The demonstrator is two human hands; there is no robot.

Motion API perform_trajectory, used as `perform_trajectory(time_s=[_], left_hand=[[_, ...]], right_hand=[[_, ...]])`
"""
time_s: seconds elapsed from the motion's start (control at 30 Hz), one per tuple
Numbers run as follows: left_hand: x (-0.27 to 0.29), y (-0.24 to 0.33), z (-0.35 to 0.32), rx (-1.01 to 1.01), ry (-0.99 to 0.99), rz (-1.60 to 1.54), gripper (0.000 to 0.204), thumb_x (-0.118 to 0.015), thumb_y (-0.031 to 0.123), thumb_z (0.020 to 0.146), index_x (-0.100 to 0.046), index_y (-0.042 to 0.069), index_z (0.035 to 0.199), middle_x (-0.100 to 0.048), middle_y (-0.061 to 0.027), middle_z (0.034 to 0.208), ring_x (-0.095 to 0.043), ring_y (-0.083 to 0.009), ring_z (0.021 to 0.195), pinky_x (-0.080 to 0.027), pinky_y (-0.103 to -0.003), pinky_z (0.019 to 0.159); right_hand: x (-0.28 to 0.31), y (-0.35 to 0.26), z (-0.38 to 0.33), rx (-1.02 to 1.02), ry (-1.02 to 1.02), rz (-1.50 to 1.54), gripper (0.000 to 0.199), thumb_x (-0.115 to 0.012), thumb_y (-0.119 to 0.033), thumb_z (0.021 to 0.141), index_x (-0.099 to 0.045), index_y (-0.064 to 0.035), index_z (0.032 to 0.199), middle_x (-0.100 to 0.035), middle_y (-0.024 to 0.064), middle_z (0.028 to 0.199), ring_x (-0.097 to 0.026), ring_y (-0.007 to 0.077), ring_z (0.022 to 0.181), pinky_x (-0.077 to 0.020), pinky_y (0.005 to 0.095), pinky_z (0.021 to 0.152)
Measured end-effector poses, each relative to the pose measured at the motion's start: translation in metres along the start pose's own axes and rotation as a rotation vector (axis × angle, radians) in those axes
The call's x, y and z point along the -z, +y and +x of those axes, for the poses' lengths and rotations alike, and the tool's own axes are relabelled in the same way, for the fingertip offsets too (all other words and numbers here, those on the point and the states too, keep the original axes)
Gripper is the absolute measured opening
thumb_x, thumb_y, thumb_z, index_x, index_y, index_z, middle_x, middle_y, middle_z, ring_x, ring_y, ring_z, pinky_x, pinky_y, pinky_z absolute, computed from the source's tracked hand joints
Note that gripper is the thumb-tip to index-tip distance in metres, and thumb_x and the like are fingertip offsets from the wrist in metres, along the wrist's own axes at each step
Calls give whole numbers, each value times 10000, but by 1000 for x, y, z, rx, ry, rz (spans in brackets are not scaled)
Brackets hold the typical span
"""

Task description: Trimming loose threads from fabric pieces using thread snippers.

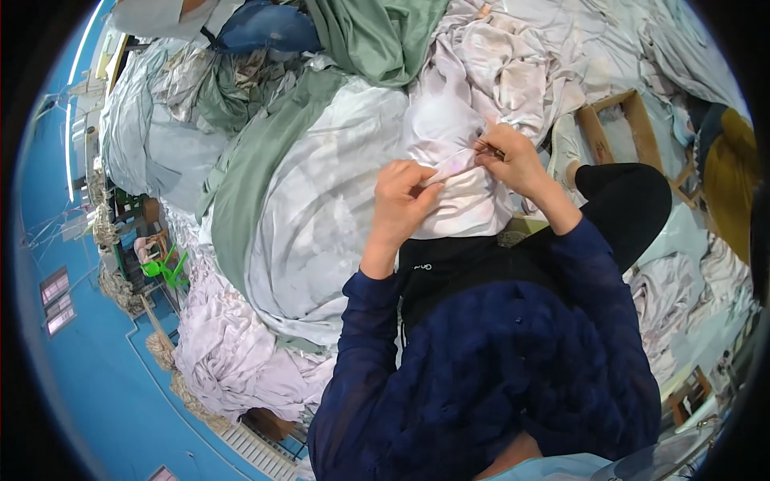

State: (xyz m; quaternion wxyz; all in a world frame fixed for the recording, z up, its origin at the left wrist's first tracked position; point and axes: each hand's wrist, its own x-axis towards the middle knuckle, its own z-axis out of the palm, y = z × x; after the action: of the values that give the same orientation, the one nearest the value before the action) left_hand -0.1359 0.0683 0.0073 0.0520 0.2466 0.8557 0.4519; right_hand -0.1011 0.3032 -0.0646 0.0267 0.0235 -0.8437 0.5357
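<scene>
A pale white-and-pink cloth (pixel 473 192) lies gathered over my lap, a smooth fold of it standing up in front of my hands. My left hand (pixel 403 202) pinches a ridge of this cloth between thumb and fingers. Just to the right, and slightly farther off, my right hand (pixel 515 163) has its thumb and fingertips drawn together close over the same ridge. Something thin and dark may be between those fingertips, but it is too small to name. The two hands are apart, with a short stretch of cloth between them.
Heaps of pale cloth surround me, with a long green cloth (pixel 249 192) at the left and another green cloth (pixel 377 40) ahead. A wooden frame (pixel 642 124) stands at the right near my bent knee (pixel 634 200). Another person's blue-clad leg (pixel 265 30) shows at the far left.
</scene>
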Motion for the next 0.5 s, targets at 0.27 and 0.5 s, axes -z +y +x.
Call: perform_trajectory(time_s=[0.27,0.5], left_hand=[[4,4,-7,-123,-89,112,267,-751,81,681,-659,54,931,-631,-54,848,-603,-240,753,-442,-345,718],[13,10,15,90,-308,-198,536,-760,131,685,-577,40,1180,-643,-142,1053,-631,-281,942,-513,-369,756]], right_hand=[[-3,8,-7,-136,-129,179,157,-702,10,746,-612,-17,872,-525,15,812,-481,86,712,-382,243,615],[72,-81,-18,-96,-84,10,45,-639,18,817,-604,-2,836,-511,17,654,-457,83,611,-372,251,563]])
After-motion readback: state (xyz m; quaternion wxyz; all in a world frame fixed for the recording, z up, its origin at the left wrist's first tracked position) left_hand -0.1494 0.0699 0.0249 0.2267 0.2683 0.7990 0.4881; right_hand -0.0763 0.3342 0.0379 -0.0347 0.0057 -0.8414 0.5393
